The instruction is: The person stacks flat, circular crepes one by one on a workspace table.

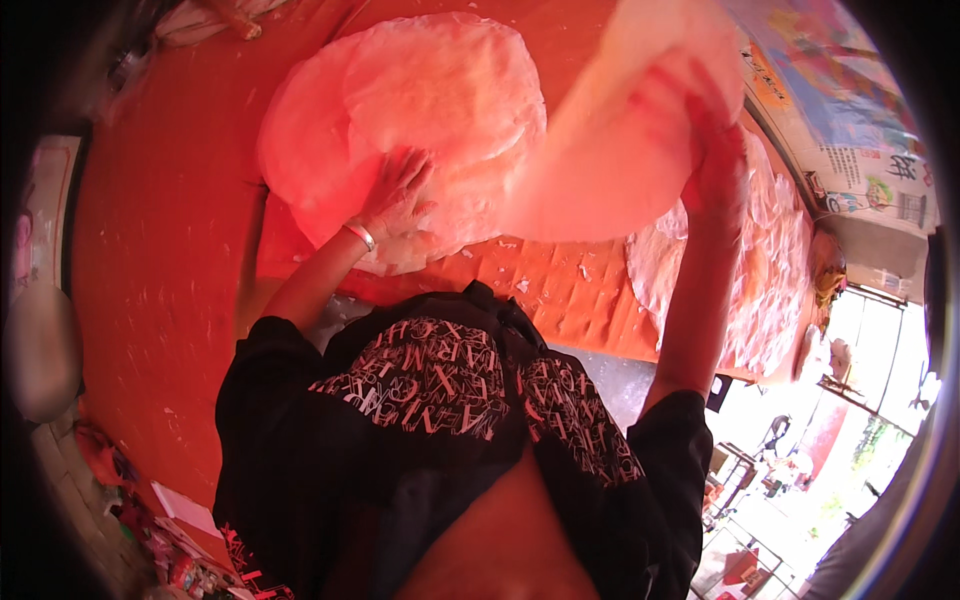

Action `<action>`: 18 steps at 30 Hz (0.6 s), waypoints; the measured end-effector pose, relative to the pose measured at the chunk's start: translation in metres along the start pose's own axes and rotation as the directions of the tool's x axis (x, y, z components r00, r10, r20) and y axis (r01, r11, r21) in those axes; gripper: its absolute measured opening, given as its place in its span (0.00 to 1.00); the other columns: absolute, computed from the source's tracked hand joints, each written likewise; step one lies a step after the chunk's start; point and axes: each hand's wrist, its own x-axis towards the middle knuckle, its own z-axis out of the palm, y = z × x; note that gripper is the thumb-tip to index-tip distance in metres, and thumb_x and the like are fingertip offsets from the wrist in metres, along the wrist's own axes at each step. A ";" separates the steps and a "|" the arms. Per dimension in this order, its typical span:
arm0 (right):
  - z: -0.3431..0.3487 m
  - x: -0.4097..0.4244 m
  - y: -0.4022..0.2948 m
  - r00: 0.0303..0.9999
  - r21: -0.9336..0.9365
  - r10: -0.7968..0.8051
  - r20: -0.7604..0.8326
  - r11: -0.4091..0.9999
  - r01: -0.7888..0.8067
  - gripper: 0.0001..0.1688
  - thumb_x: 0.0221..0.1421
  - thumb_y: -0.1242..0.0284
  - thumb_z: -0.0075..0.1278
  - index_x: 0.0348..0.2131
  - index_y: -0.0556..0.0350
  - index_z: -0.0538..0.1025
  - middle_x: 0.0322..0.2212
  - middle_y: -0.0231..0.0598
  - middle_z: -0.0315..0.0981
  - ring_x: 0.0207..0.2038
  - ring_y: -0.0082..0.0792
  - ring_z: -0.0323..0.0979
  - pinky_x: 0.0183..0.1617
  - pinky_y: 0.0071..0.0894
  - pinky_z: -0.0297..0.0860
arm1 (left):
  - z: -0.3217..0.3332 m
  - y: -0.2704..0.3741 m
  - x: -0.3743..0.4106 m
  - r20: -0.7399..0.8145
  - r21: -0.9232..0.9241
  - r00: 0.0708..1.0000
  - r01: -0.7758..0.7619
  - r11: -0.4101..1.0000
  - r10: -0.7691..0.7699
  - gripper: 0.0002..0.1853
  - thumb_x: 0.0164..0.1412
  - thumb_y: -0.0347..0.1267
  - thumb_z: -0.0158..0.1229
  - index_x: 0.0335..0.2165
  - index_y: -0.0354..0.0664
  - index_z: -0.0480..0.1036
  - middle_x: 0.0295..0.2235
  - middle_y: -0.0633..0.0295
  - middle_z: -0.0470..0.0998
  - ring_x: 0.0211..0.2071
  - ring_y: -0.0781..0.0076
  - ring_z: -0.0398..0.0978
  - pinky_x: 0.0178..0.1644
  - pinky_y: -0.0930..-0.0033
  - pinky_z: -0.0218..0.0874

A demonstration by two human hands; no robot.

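Several thin, round, pale sheets, which look like flatbreads or dough wrappers, lie in an overlapping pile [442, 90] on the red-orange covered table. My left hand [401, 195], with a silver bracelet at the wrist, rests on the pile's near part, fingers spread. My right hand [694, 120] is raised at the upper right with a thin translucent sheet [607, 180] hanging from it, blurred by motion. The fingers show partly through or behind the sheet. More thin sheets [765, 285] lie overlapped on the table's right part, behind my right forearm.
The red-orange table cover [165, 225] bears small pale scraps [523, 285]. Something pale with a wooden-looking end [244, 26] is at the top left. A wall with posters [840, 165] stands at the right, above a bright opening [862, 352]. Papers and clutter [184, 510] sit at the lower left.
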 end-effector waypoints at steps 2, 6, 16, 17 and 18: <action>0.015 0.006 0.010 0.998 0.112 -0.041 -0.039 0.993 0.045 0.20 0.52 0.77 0.39 0.47 0.61 0.62 0.42 0.43 0.64 0.41 0.41 0.66 0.44 0.35 0.65 | 0.000 -0.004 -0.016 0.019 -0.010 1.000 0.021 1.000 -0.021 0.33 0.52 0.49 0.41 0.50 0.36 0.54 0.54 0.50 0.48 0.56 0.53 0.42 0.57 0.47 0.30; -0.045 0.051 0.084 0.924 0.492 0.377 0.062 0.794 -0.357 0.22 0.54 0.74 0.38 0.49 0.57 0.60 0.42 0.43 0.64 0.44 0.37 0.64 0.47 0.34 0.63 | -0.005 -0.003 -0.064 0.117 -0.179 0.988 0.125 0.976 -0.105 0.28 0.52 0.45 0.43 0.46 0.34 0.60 0.51 0.50 0.54 0.55 0.53 0.44 0.57 0.47 0.29; -0.080 -0.114 0.298 0.735 0.235 0.623 -0.268 0.782 -0.577 0.19 0.50 0.68 0.46 0.42 0.53 0.63 0.31 0.36 0.67 0.31 0.32 0.69 0.32 0.29 0.69 | -0.035 0.004 -0.166 -0.096 -0.605 0.474 0.671 0.429 -0.876 0.24 0.57 0.36 0.43 0.49 0.31 0.55 0.50 0.45 0.57 0.52 0.50 0.53 0.55 0.57 0.44; -0.090 -0.120 0.294 0.724 0.260 0.620 -0.303 0.785 -0.563 0.19 0.49 0.68 0.47 0.41 0.53 0.63 0.30 0.35 0.67 0.30 0.31 0.69 0.30 0.26 0.68 | -0.035 0.005 -0.166 -0.218 -0.476 0.527 0.677 0.561 -0.821 0.25 0.57 0.36 0.43 0.49 0.31 0.54 0.50 0.45 0.56 0.53 0.50 0.53 0.55 0.57 0.44; -0.107 -0.120 0.292 0.737 0.229 0.607 -0.297 0.794 -0.563 0.18 0.50 0.68 0.46 0.41 0.52 0.64 0.30 0.36 0.67 0.31 0.32 0.70 0.31 0.28 0.68 | -0.030 -0.001 -0.161 -0.330 -0.344 0.588 0.654 0.674 -0.739 0.25 0.56 0.36 0.44 0.49 0.32 0.54 0.51 0.45 0.56 0.53 0.51 0.52 0.55 0.58 0.43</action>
